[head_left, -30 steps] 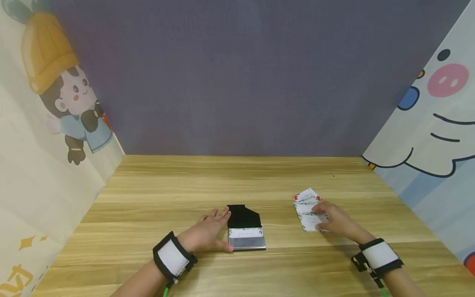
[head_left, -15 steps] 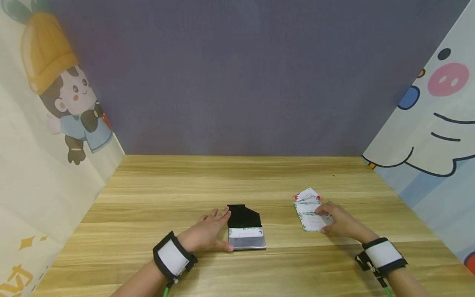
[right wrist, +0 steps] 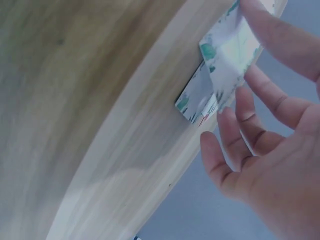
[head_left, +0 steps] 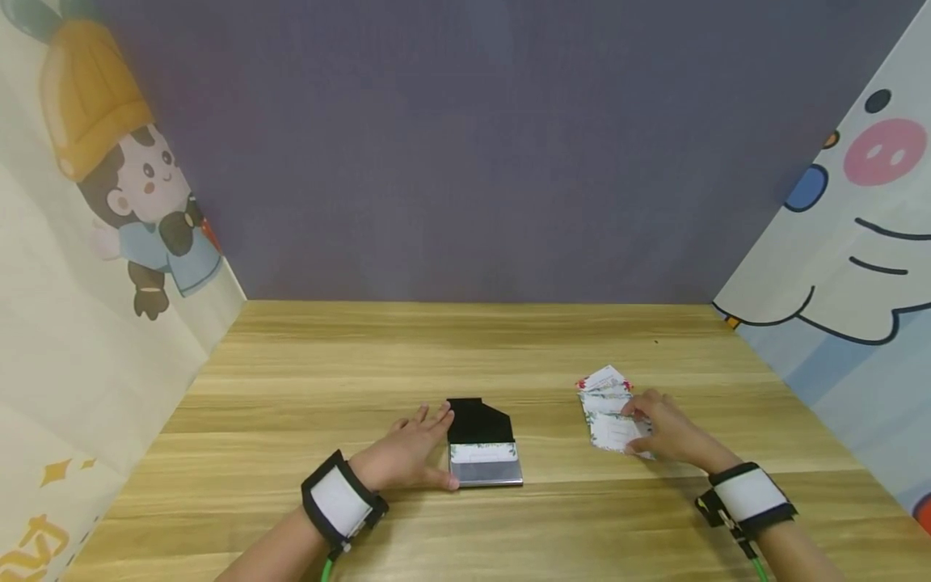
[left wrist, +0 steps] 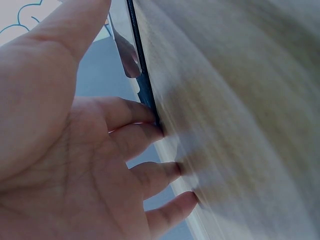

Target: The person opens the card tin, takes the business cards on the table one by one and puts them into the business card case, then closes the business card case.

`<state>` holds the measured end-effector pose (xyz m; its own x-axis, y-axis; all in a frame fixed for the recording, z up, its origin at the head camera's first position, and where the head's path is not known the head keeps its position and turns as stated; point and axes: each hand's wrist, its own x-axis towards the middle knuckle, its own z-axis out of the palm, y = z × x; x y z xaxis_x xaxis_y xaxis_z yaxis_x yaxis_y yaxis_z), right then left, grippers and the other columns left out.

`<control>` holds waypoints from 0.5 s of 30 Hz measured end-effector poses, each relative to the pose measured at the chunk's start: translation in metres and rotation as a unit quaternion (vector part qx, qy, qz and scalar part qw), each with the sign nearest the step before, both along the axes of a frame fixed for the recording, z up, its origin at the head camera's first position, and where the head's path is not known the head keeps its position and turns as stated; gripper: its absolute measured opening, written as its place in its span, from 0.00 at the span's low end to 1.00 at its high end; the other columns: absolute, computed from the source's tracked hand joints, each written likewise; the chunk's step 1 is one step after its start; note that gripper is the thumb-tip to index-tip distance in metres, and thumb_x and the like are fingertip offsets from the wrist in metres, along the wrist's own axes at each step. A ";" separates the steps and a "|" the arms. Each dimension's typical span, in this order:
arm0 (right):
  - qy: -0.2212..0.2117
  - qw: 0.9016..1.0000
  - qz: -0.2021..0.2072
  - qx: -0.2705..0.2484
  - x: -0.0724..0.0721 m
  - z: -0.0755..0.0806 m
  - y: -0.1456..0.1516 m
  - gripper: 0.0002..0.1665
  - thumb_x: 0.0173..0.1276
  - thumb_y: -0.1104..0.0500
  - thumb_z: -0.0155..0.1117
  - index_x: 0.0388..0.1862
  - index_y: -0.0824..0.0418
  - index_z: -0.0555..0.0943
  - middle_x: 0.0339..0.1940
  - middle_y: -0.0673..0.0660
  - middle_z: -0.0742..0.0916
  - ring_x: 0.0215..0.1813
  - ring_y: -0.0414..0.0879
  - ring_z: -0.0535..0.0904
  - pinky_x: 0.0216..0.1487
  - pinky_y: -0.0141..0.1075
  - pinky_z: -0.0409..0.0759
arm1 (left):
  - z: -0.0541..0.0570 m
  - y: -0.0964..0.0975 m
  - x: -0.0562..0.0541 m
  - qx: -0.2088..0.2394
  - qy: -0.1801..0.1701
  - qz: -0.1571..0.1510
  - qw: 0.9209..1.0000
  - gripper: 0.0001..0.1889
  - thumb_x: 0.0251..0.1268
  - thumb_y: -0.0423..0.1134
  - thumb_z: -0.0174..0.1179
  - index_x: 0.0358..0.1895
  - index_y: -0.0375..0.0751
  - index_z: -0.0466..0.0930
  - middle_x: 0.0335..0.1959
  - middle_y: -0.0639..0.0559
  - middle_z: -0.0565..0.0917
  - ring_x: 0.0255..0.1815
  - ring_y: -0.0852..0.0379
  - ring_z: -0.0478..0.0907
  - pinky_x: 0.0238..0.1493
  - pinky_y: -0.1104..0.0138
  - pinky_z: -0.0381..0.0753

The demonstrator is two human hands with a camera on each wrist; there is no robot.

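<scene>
Through the remote head camera I am facing a grey-purple back panel point(head_left: 465, 145), which is filling the upper half of the scene. Below it a striped wooden table point(head_left: 327, 347) is spreading toward the person. A cream left panel point(head_left: 51, 339) is showing a cartoon child in a yellow hat; a pale right panel point(head_left: 836, 339) is showing a pink-snouted cartoon animal.

Two bare forearms are reaching in from the bottom corners. The left hand point(head_left: 407, 457) is lying with its fingers spread wide, index fingertip touching a card case's flap and thumb touching its near left corner. The right hand point(head_left: 672, 436) is pinching a card between thumb and fingers, its other fingers bending loosely. Each wrist is wearing a band, black with a white patch: the left band point(head_left: 342, 497) and the right band point(head_left: 751, 491).

The silver card case point(head_left: 485, 474) is lying near the middle of the table, its black flap point(head_left: 478, 422) opening away from the person. A leaf-printed card point(head_left: 483, 454) is sitting inside. Toward the right, the pinched card point(head_left: 609, 432) is overlapping a similar middle card point(head_left: 604, 402); I cannot tell whether it is wholly off the table. Beyond them a red-flowered card point(head_left: 605, 377) is lying at an angle.
</scene>
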<state>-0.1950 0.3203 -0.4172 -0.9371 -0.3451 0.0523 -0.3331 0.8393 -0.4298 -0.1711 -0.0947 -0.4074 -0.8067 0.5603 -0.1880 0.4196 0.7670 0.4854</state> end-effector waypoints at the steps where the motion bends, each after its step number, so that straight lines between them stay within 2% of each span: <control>1: 0.003 1.000 0.000 -0.001 0.000 0.000 -0.001 0.24 0.49 0.65 0.84 0.41 0.68 0.79 0.39 0.59 0.78 0.43 0.53 0.72 0.44 0.44 0.74 | 0.000 0.000 0.000 0.000 0.000 0.000 1.000 0.54 0.58 0.56 0.74 0.79 0.28 0.58 0.83 0.37 0.54 0.82 0.28 0.48 0.77 0.33 0.53; 5: 0.010 1.000 0.005 -0.014 -0.003 0.001 -0.003 0.17 0.56 0.68 0.79 0.39 0.68 0.79 0.38 0.58 0.81 0.41 0.52 0.77 0.41 0.43 0.79 | 0.000 0.000 0.000 0.000 0.002 0.001 1.000 0.54 0.57 0.56 0.74 0.79 0.28 0.58 0.83 0.37 0.55 0.82 0.28 0.48 0.77 0.33 0.53; 10: 0.022 0.999 0.019 -0.031 -0.005 0.001 -0.005 0.06 0.66 0.75 0.66 0.38 0.69 0.79 0.35 0.58 0.86 0.40 0.51 0.82 0.38 0.42 0.82 | 0.002 0.000 0.000 0.001 0.003 0.001 1.000 0.54 0.57 0.56 0.74 0.79 0.28 0.58 0.83 0.36 0.55 0.82 0.28 0.49 0.77 0.33 0.53; 15: 0.045 0.998 0.018 -0.043 -0.006 0.001 -0.011 0.09 0.68 0.78 0.60 0.37 0.66 0.80 0.35 0.57 0.87 0.37 0.43 0.79 0.36 0.36 0.79 | 0.002 0.000 0.001 0.001 0.005 -0.001 1.000 0.54 0.57 0.55 0.75 0.78 0.27 0.58 0.83 0.36 0.55 0.82 0.28 0.49 0.76 0.33 0.53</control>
